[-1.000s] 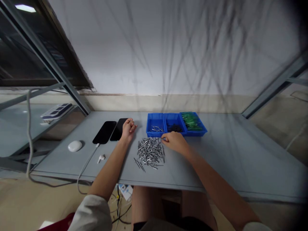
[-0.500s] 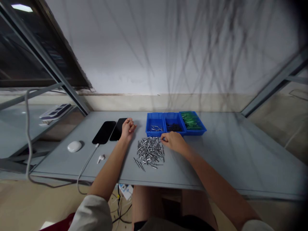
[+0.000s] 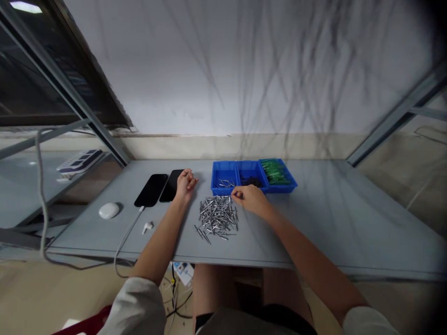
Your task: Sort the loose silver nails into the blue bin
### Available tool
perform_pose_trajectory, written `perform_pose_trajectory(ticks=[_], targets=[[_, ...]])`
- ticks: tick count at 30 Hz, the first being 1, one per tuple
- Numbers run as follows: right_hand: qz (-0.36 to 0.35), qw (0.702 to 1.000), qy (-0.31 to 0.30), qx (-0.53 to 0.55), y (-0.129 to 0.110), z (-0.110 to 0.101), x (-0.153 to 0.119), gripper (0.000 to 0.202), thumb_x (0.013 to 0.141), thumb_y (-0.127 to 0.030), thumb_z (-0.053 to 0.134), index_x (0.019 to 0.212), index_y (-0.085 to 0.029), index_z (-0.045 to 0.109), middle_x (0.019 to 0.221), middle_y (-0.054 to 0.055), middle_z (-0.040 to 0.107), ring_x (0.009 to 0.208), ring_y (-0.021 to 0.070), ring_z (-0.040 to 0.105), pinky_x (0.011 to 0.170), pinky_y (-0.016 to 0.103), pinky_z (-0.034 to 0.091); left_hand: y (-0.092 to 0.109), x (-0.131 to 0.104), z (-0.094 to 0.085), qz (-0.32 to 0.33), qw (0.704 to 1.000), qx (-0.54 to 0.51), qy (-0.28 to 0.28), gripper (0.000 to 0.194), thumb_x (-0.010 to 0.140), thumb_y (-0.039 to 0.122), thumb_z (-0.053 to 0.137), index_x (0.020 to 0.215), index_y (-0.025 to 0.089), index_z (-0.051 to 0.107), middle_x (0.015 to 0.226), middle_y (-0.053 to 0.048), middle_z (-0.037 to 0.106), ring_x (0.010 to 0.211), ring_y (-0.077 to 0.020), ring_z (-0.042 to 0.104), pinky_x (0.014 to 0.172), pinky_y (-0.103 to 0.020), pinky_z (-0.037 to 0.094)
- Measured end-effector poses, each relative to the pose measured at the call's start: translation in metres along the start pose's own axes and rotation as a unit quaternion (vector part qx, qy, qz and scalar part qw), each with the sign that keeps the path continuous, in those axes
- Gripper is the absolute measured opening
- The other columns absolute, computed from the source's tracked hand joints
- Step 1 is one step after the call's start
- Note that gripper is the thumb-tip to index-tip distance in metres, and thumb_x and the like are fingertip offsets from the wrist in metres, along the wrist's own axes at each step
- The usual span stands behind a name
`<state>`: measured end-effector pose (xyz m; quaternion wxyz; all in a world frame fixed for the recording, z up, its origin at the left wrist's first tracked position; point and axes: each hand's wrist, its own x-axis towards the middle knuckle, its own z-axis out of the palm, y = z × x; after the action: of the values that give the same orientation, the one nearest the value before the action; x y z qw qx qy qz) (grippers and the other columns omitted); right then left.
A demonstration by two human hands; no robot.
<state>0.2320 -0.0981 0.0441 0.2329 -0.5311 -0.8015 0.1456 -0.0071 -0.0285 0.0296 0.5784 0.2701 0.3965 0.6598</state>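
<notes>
A heap of thin silvery metal pins, resembling rivets (image 3: pixel 217 216), lies on the grey table in front of me. My right hand (image 3: pixel 249 197) hovers at the heap's upper right, by the front of the blue bins, its fingers pinched; what is between them is too small to make out. My left hand (image 3: pixel 186 184) rests curled beside the right-hand phone (image 3: pixel 171 187), and its fingers hide whatever they may hold. The left blue bin (image 3: pixel 223 170) contains a few metal pins, the middle bin (image 3: pixel 248 168) small dark pieces, and the right bin (image 3: pixel 284 188) green packets (image 3: pixel 274 172).
Another black phone (image 3: pixel 151 190) lies on the left with a charging cable (image 3: pixel 129 230) attached. Near it are a white earbud (image 3: pixel 147 226) and a white rounded case (image 3: pixel 109 211). Metal frame posts stand at both sides, and a wall rises behind the table (image 3: pixel 331 209).
My right hand has shifted slightly left and up, toward the front of the left bin. My left hand stays almost in place. The whole view has moved a little.
</notes>
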Motion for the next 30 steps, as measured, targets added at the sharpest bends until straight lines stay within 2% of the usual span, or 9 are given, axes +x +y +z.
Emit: perform_pose_trajectory(ticks=[8,13,15,18,22,26,30], targets=[[-0.004,0.998,0.043,0.042,-0.001,-0.005,0.002,0.013,0.079,-0.021,0.061,0.08,-0.02,0.073,0.072,0.002,0.071,0.06,0.0129,0.06,0.057,0.022,0.037,-0.001,0.001,-0.002,0.006,1.0,-0.001,-0.003,0.028,0.063,-0.004,0.045,0.08,0.018,0.047,0.051,0.015,0.042,0.025,0.0026,0.021,0.058,-0.016,0.048],[0.007,0.985,0.05,0.165,0.0,-0.008,0.003,0.013,0.076,-0.022,0.063,0.079,-0.016,0.073,0.061,0.001,0.066,0.05,0.0096,0.052,0.05,0.021,0.035,-0.001,0.001,-0.002,0.008,1.0,-0.001,-0.009,0.03,0.062,-0.005,0.043,0.08,0.018,0.047,0.051,0.015,0.042,0.025,0.0021,0.02,0.058,-0.017,0.048],[0.03,0.966,0.032,0.253,0.003,-0.008,0.006,0.015,0.074,-0.026,0.064,0.08,-0.014,0.073,0.06,0.001,0.064,0.045,0.0081,0.049,0.045,0.021,0.034,-0.001,0.001,-0.001,0.008,1.0,-0.001,-0.008,0.029,0.062,-0.005,0.043,0.08,0.018,0.047,0.05,0.015,0.041,0.025,0.002,0.02,0.058,-0.017,0.048],[0.074,0.916,-0.002,0.394,0.008,-0.009,0.01,0.025,0.069,-0.035,0.068,0.083,-0.014,0.071,0.063,0.002,0.065,0.041,0.0074,0.047,0.041,0.022,0.035,-0.001,0.001,-0.001,0.009,1.0,-0.001,-0.01,0.027,0.064,-0.004,0.045,0.08,0.018,0.047,0.051,0.015,0.041,0.025,0.0025,0.02,0.058,-0.016,0.047],[0.108,0.861,0.001,0.497,0.012,-0.01,0.014,0.026,0.064,-0.035,0.071,0.082,-0.017,0.07,0.074,0.005,0.07,0.04,0.0061,0.045,0.039,0.022,0.035,-0.002,0.002,-0.003,0.01,1.0,0.002,-0.009,0.025,0.065,-0.001,0.048,0.08,0.018,0.047,0.051,0.015,0.04,0.026,0.0028,0.02,0.058,-0.016,0.048],[0.122,0.835,0.013,0.536,0.011,-0.013,0.013,0.022,0.063,-0.032,0.071,0.079,-0.018,0.07,0.078,0.005,0.072,0.041,0.0059,0.045,0.04,0.022,0.036,-0.002,0.002,-0.003,0.009,1.0,0.003,-0.01,0.025,0.064,-0.001,0.049,0.08,0.018,0.047,0.052,0.015,0.042,0.026,0.0029,0.021,0.059,-0.016,0.048],[0.127,0.836,0.02,0.533,0.011,-0.012,0.013,0.022,0.063,-0.032,0.071,0.079,-0.018,0.07,0.079,0.005,0.073,0.041,0.0062,0.046,0.04,0.022,0.037,-0.002,0.001,-0.001,0.005,1.0,0.0,-0.006,0.029,0.062,-0.004,0.044,0.081,0.018,0.047,0.051,0.015,0.042,0.025,0.0025,0.021,0.059,-0.016,0.047]])
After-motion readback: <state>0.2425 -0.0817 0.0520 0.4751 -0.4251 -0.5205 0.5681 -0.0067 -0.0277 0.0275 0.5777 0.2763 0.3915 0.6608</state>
